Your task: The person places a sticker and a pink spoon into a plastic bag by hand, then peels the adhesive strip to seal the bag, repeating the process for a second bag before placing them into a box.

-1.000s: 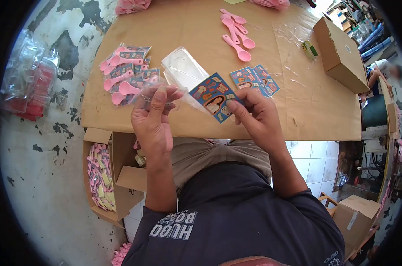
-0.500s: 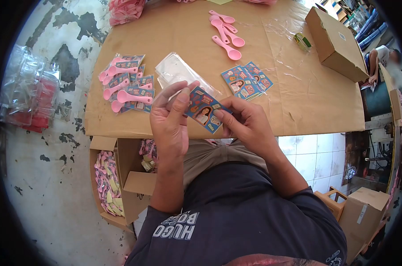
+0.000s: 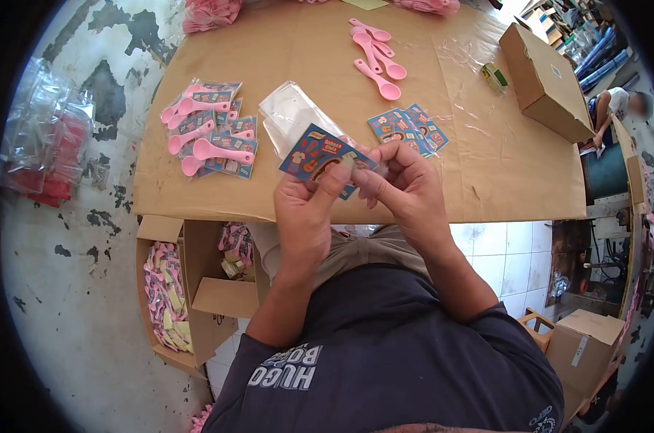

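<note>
A blue printed card (image 3: pixel 314 155) is pinched between my left hand (image 3: pixel 309 206) and my right hand (image 3: pixel 406 187) over the table's near edge. My left thumb lies on its face; my right fingertips are closed at its right end. Clear plastic bags (image 3: pixel 291 108) lie just beyond the card. More blue cards (image 3: pixel 413 130) are stacked to the right. Loose pink spoons (image 3: pixel 376 61) lie farther back. On the left is a pile of packed sets, each a pink spoon (image 3: pixel 222 151) with a blue card in clear plastic.
A closed cardboard box (image 3: pixel 543 83) and a tape roll (image 3: pixel 494 77) are on the table's right. Open boxes of packed spoons (image 3: pixel 164 289) stand below its left edge. Plastic bags (image 3: pixel 53 137) lie at far left. Another person (image 3: pixel 608 108) is at upper right.
My left hand has moved right along the card, its thumb now over the card's face. The card is turned and closer to my right fingers. The whole view has shifted slightly.
</note>
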Demonstrator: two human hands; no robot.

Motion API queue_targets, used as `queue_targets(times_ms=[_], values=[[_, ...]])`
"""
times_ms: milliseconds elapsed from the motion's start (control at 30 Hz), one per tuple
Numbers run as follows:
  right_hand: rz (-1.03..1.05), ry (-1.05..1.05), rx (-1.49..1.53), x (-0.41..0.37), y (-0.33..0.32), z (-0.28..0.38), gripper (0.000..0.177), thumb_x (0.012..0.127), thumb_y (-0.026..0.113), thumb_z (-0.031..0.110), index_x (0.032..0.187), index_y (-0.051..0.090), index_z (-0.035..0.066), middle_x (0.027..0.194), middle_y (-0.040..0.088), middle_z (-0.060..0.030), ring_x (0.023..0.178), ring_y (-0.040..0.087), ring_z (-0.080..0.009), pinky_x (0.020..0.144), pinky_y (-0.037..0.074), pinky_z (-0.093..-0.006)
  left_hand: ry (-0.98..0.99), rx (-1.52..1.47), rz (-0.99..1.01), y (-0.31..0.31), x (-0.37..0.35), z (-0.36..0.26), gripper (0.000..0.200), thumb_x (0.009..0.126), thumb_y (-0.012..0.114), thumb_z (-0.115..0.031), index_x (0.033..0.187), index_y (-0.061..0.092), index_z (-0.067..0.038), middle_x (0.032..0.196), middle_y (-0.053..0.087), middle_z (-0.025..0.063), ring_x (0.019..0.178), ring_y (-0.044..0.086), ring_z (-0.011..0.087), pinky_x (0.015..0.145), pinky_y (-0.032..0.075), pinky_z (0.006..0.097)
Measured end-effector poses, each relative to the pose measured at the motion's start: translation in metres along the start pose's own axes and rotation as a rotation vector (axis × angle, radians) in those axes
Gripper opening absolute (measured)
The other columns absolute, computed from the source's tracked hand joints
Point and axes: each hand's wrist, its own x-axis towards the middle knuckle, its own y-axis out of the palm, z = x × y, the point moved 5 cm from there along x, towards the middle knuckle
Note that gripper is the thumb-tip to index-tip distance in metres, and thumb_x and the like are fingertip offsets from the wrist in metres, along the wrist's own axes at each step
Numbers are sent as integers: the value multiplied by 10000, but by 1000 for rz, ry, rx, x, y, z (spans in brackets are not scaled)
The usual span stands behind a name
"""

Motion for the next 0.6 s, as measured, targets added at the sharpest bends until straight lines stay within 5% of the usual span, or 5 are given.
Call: queue_targets(times_ms=[67, 200, 300, 600], values=[[1, -45, -7, 3, 6, -1, 216, 971, 744, 108, 1101, 595, 21, 904, 679, -21, 750, 641, -52, 622, 508, -207, -6, -44, 9, 6, -2, -1, 299, 981, 697, -36, 1272, 655, 15, 1177, 729, 86, 1047, 687, 128, 932, 546, 299], [-20, -20, 44, 5, 15, -8, 200, 990, 725, 148, 1102, 636, 9, 924, 697, -28, 757, 644, -56, 654, 520, -215, 38, 27, -2, 5, -3, -8, 388, 992, 674, -27, 1371, 603, 14, 1259, 692, 88, 1091, 668, 125, 942, 543, 302], [7, 47, 133, 4, 22, -17, 201, 1001, 711, 168, 1105, 659, 3, 927, 703, -34, 759, 649, -63, 660, 528, -218, -36, -16, 17, 4, -7, -9, 590, 987, 632, 0, 1536, 414, -3, 1582, 456, 186, 1331, 562, 194, 1091, 481, 372], [-45, 126, 105, -11, 27, -20, 159, 970, 742, 146, 1001, 637, 30, 823, 657, -5, 612, 597, -48, 542, 485, -211, 150, -370, 51, 8, 3, -34, 552, 1062, 477, -41, 1586, 317, -110, 1408, 569, 240, 1312, 588, 327, 1091, 521, 487]])
